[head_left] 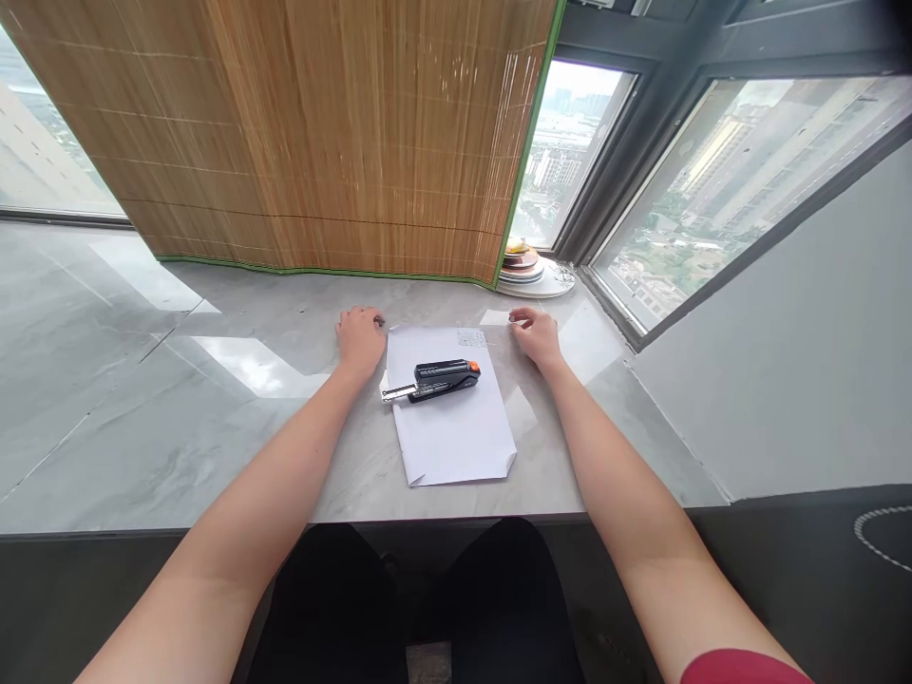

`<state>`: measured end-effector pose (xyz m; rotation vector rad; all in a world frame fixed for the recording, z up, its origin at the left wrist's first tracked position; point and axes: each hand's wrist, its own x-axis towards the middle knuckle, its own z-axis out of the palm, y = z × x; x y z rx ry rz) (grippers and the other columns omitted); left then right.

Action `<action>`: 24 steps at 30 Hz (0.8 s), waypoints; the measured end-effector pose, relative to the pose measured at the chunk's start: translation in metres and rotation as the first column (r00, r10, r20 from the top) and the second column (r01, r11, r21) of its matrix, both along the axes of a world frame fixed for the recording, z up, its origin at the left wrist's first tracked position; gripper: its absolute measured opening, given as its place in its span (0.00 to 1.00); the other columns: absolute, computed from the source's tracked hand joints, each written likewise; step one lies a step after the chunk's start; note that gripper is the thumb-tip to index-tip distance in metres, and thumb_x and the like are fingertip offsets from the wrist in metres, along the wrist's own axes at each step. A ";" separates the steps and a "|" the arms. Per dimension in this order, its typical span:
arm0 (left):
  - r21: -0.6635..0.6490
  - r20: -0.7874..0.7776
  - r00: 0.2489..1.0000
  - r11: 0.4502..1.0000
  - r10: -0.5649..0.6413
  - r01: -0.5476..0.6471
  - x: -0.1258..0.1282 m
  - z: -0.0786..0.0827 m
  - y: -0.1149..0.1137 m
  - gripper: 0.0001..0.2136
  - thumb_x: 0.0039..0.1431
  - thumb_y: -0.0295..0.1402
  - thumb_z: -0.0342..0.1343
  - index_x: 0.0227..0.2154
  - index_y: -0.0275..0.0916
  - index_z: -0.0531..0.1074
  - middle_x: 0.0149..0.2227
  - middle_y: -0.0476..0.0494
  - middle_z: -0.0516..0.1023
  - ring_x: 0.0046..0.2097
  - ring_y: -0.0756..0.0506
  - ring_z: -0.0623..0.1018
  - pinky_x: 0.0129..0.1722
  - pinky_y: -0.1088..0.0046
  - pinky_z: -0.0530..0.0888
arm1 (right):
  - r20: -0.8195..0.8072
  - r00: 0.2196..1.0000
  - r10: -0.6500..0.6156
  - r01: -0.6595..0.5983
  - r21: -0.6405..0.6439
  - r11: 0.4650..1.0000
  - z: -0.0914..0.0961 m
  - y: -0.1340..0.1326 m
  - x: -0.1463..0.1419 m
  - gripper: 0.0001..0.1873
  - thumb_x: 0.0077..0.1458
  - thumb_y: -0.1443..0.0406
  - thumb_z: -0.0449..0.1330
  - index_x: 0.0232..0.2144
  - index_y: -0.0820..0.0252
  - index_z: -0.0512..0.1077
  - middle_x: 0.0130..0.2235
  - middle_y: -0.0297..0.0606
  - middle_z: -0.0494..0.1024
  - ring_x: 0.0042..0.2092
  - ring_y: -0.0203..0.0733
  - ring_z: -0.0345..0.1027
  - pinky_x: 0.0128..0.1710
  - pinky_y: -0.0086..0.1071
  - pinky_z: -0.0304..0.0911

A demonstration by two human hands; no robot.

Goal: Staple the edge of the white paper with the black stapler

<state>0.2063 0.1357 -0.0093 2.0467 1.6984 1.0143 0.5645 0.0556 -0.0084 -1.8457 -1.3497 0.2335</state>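
A white sheet of paper (456,427) lies on the grey marble sill (178,418) in front of me, its near right corner folded. A black stapler (436,379) with an orange tip rests across the sheet's upper half. My left hand (360,339) sits at the paper's far left corner, fingers curled down on the sill. My right hand (536,334) is just past the far right corner, fingers bent in a pinch around something small that I cannot make out. Neither hand touches the stapler.
A bamboo blind (320,142) with green edging hangs down to the sill behind the paper. A stack of plates (527,271) stands in the window corner at the back right. A grey wall (784,361) bounds the right side. My dark-clad knees (427,608) show below the sill's edge.
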 end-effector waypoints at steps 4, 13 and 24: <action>-0.035 -0.006 1.000 0.999 0.018 -0.019 -0.002 0.001 0.001 0.10 0.68 0.29 0.54 0.39 0.42 0.81 0.52 0.26 0.79 0.60 0.22 0.71 0.60 0.42 0.66 | 0.080 0.996 0.039 -0.038 -0.010 0.999 -0.005 0.002 0.003 0.18 0.55 0.64 0.61 0.46 0.59 0.84 0.43 0.42 0.87 0.39 0.48 0.76 0.60 0.50 0.70; -0.035 -0.056 0.994 0.995 0.094 -0.096 0.006 0.005 -0.003 0.12 0.69 0.29 0.54 0.50 0.39 0.78 0.58 0.23 0.75 0.62 0.22 0.71 0.61 0.44 0.66 | 0.118 0.993 0.011 -0.006 -0.040 0.999 -0.015 0.008 0.007 0.22 0.55 0.66 0.58 0.49 0.60 0.84 0.48 0.46 0.84 0.47 0.52 0.74 0.65 0.51 0.67; -0.035 -0.178 0.980 0.995 0.083 -0.091 0.006 0.007 -0.007 0.11 0.70 0.25 0.54 0.47 0.44 0.79 0.55 0.29 0.79 0.61 0.26 0.74 0.60 0.47 0.71 | 0.013 0.976 0.218 -0.210 0.332 0.920 0.021 -0.013 -0.036 0.15 0.68 0.53 0.61 0.35 0.56 0.79 0.36 0.39 0.77 0.40 0.46 0.72 0.46 0.42 0.70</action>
